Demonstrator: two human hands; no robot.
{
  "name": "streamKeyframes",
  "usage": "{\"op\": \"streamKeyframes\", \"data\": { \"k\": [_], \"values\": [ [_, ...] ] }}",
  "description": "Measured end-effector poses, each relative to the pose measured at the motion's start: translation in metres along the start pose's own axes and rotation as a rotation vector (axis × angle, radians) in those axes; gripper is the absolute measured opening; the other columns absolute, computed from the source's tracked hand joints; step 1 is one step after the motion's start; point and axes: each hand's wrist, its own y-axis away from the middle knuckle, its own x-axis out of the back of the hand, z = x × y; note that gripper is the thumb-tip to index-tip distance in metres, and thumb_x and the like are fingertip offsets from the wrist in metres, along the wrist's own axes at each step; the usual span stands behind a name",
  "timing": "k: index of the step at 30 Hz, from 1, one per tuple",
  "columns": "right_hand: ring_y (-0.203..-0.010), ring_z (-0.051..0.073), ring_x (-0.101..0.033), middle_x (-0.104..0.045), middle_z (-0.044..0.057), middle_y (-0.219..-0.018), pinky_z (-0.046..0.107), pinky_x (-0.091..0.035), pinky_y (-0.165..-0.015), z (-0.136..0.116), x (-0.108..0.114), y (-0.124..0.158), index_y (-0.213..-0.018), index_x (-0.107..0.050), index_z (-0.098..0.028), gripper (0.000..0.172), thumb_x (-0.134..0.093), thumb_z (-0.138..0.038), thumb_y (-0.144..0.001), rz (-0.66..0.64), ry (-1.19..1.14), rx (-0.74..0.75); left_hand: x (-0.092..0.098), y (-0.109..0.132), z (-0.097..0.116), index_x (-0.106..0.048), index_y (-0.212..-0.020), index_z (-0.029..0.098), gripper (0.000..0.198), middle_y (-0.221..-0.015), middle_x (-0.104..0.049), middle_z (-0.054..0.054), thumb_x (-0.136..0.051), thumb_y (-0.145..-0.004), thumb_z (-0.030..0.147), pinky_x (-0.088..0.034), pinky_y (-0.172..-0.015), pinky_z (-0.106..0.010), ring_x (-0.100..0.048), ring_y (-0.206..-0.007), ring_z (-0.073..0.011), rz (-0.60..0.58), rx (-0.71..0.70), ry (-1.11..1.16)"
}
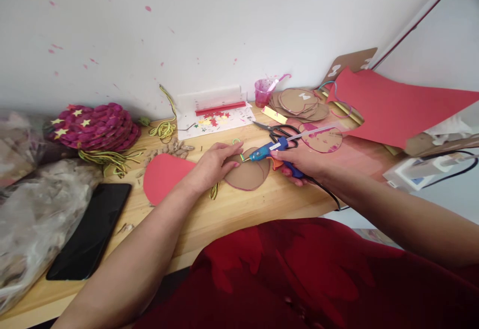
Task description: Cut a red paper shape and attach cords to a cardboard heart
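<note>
My right hand point(295, 163) is wrapped round a blue glue gun point(264, 152) with an orange trigger; a long glue stick sticks out of its back. The nozzle points left, just over the upper part of a round cardboard piece point(247, 175). My left hand point(217, 162) presses on the left edge of that cardboard, its fingers near the nozzle. A small green loop point(236, 141) shows at the fingertips, and yellow-green cord ends point(214, 191) hang below the hand. A rounded red paper piece point(164, 176) lies under my left wrist.
Black scissors point(279, 132) lie behind the glue gun. Stacked cardboard discs point(299, 103), a pink cup point(263, 93) and red paper point(396, 107) are at the back right. A phone point(92, 229), plastic bag point(41, 214) and purple braided discs point(97, 127) are on the left.
</note>
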Motion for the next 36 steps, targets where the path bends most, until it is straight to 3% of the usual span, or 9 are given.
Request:
{"op": "streamKeyframes", "data": {
  "k": [11,30,36],
  "values": [
    [-0.029,0.009,-0.042,-0.049,-0.005,-0.049,0.018,-0.023,-0.026,-0.004,0.002,0.003,-0.079,-0.045,-0.022,0.031,-0.054,-0.044,-0.098,-0.001,-0.06,0.001,0.0,0.0,-0.001,-0.052,-0.147,0.019,0.056,-0.125,-0.074,-0.007,-0.063,-0.092,0.024,-0.048,-0.106,-0.045,-0.057,-0.12,-0.0253,0.001,-0.001,0.01],
    [-0.029,0.009,-0.045,-0.05,-0.004,-0.048,0.018,-0.021,-0.026,0.0,0.003,0.002,-0.078,-0.052,-0.02,0.034,-0.059,-0.049,-0.094,0.014,0.011,0.013,-0.001,0.0,-0.003,-0.053,-0.146,0.023,0.056,-0.124,-0.074,-0.005,-0.063,-0.092,0.026,-0.048,-0.105,-0.045,-0.058,-0.12,-0.0254,0.009,-0.015,-0.004],
    [-0.029,0.009,-0.042,-0.05,-0.004,-0.049,0.02,-0.022,-0.025,0.007,0.013,-0.006,-0.078,-0.056,-0.02,0.032,-0.062,-0.05,-0.09,-0.087,-0.223,0.163,-0.001,0.002,0.001,-0.056,-0.144,0.022,0.051,-0.123,-0.074,-0.006,-0.051,-0.094,0.017,-0.051,-0.102,-0.041,-0.063,-0.115,-0.0224,0.083,-0.016,0.022]
  ]
}}
